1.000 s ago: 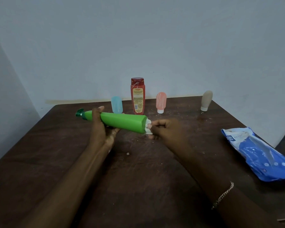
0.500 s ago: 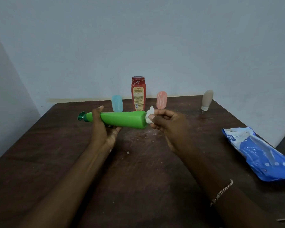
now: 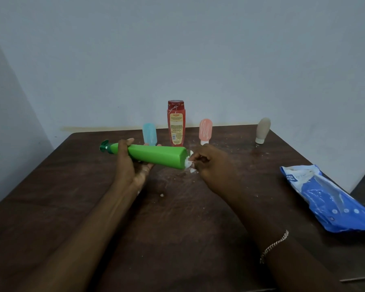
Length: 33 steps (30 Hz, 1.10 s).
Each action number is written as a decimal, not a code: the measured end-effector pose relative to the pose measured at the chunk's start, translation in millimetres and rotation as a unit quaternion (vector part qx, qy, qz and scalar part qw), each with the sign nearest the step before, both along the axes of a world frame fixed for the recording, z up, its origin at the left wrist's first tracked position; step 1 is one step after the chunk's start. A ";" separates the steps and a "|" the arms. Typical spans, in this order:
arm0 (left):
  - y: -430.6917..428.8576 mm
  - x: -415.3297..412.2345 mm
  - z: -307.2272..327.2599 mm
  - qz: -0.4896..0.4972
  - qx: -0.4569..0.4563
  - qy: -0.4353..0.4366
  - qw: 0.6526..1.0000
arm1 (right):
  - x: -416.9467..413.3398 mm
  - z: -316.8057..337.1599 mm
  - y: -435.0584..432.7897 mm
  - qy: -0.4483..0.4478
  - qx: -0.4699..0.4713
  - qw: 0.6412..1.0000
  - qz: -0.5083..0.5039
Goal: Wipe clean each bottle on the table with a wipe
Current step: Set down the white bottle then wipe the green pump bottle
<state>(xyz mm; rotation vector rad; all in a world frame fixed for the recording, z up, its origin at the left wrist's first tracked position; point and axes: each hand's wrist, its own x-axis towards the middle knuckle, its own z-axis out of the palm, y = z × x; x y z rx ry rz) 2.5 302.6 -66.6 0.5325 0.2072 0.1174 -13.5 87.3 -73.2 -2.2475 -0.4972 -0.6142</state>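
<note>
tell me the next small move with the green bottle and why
Probably drag the wipe off the base and along the side of the green bottle toward its pump. The left hand holds it sideways above the table, and the right hand pinches the wipe against the flat bottom only, so the long side looks like the next part to clean.

Dim, soft light; perhaps slight wide-angle bending at edges.
</note>
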 end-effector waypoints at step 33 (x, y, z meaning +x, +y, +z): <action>-194.1 135.0 130.8 -0.080 0.632 -0.219 0.739 | 52.6 -26.4 -98.1 0.073 0.285 0.897 -0.330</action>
